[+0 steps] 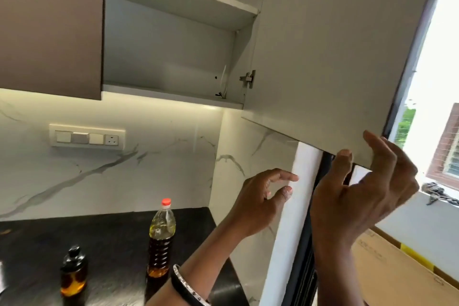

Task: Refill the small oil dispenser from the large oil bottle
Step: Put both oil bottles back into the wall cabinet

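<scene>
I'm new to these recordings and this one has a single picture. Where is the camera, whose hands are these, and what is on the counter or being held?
There is no machine here. A person works with bare hands, and the only picture comes from a camera worn on their head, here facing a wall cabinet.

The right hand grips the lower corner of the open cabinet door, with the thumb on its inner face. The left hand, with bangles on the wrist, is beside it with loose fingers and holds nothing.

Below, on the dark counter, stands the large oil bottle with its red cap on. To its left is the small oil dispenser, dark with a black top. Neither is touched.
</scene>
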